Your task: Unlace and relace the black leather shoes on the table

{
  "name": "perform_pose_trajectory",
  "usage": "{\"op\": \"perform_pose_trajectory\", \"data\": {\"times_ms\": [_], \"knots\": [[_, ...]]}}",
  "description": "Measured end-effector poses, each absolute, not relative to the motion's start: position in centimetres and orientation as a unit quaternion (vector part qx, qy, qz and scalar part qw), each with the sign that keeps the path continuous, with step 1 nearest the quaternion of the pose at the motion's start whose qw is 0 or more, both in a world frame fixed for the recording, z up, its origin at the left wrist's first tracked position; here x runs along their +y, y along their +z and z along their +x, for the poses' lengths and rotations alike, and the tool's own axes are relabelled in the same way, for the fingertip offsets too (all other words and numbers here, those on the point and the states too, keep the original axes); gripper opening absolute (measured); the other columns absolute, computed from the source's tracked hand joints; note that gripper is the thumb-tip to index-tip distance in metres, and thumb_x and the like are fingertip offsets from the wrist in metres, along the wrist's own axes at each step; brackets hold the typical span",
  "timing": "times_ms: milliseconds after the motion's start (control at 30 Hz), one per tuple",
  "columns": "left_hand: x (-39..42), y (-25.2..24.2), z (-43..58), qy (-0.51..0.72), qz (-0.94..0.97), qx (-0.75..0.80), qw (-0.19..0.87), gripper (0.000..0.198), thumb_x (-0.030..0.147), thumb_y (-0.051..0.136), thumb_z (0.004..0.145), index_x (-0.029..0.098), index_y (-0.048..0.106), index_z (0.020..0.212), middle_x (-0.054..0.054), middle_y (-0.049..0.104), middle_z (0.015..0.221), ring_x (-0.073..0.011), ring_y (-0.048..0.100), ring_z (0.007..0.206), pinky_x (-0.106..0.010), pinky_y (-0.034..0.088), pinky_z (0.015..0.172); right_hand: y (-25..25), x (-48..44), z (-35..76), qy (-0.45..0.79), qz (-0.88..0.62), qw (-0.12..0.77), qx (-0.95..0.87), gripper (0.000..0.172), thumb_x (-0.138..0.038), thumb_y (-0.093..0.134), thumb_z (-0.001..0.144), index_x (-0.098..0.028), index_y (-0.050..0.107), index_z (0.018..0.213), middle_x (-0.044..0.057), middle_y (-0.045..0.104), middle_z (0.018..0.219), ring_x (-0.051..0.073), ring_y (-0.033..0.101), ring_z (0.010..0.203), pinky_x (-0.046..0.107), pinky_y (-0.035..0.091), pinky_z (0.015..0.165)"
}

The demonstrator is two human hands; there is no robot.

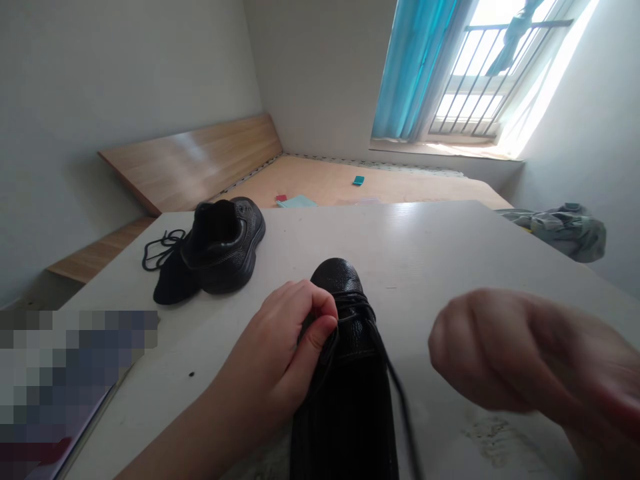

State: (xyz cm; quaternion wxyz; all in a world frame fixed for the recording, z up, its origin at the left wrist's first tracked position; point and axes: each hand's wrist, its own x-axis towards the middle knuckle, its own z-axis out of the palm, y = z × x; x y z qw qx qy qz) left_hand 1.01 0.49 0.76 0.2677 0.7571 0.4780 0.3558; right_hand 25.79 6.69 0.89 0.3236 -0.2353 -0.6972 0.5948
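A black leather lace-up shoe (353,340) lies in front of me on the white table, its toe pointing away. My left hand (285,340) pinches the left edge of its lacing flap between thumb and fingers. Dark laces cross the shoe below the toe cap. One loose shoelace (400,393) runs from the right side of the lacing down past the bottom of the view. To the right, apart from the shoe, my right hand (520,360) is raised with curled fingers, blurred by motion. Whatever it may hold is hidden.
A second black shoe (225,243), its laces trailing, rests at the table's (420,240) far left. At the near left lies a partly pixelated flat item (85,393). Behind are a wooden bed board (210,160), a blue curtain (415,67) and grey cloth (570,230) at right.
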Motion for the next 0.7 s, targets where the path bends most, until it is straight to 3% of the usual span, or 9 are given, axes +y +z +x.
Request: {"op": "perform_pose_trajectory", "data": {"times_ms": [200, 400, 533, 700], "knots": [[0.4, 0.8, 0.7, 0.402, 0.663, 0.510, 0.372, 0.016, 0.036, 0.054, 0.091, 0.022, 0.059, 0.085, 0.001, 0.057, 0.076, -0.0155, 0.052, 0.073, -0.026, 0.041, 0.068, -0.2, 7.3, 22.6, 0.690, -0.223, 0.306, -0.618, 0.019, -0.030, 0.057, 0.081, -0.019, 0.047, 0.070, -0.001, 0.046, 0.066, 0.011, 0.040, 0.057, 0.025, 0.034, 0.053], [0.8, 1.3, -0.2, 0.566, 0.488, 0.382, 0.544, 0.011, 0.020, 0.062, 0.081, 0.022, 0.071, 0.086, 0.002, 0.056, 0.064, -0.0107, 0.052, 0.063, -0.021, 0.045, 0.063, -0.4, 7.8, 22.0, 0.771, -0.189, 0.323, -0.515, 0.004, -0.017, 0.052, 0.073, -0.017, 0.050, 0.070, -0.002, 0.042, 0.064, 0.009, 0.035, 0.055, 0.025, 0.024, 0.052], [0.9, 2.1, -1.7, 0.664, 0.421, 0.338, 0.516, 0.019, 0.017, 0.060, 0.075, 0.023, 0.075, 0.085, 0.002, 0.058, 0.068, -0.0069, 0.042, 0.050, -0.020, 0.035, 0.044, -0.7, 7.8, 21.9, 0.749, -0.220, 0.336, -0.527, 0.004, -0.016, 0.055, 0.071, -0.017, 0.052, 0.069, -0.003, 0.043, 0.062, 0.009, 0.033, 0.054, 0.025, 0.020, 0.051], [0.7, 2.4, -2.8, 0.679, 0.472, 0.373, 0.421, 0.016, 0.021, 0.056, 0.079, 0.025, 0.072, 0.080, 0.004, 0.050, 0.056, -0.0080, 0.038, 0.047, -0.023, 0.027, 0.043, -1.0, 7.8, 21.5, 0.738, -0.242, 0.334, -0.534, 0.006, -0.016, 0.056, 0.070, -0.017, 0.051, 0.067, -0.004, 0.041, 0.061, 0.008, 0.032, 0.053, 0.026, 0.018, 0.051]]}}
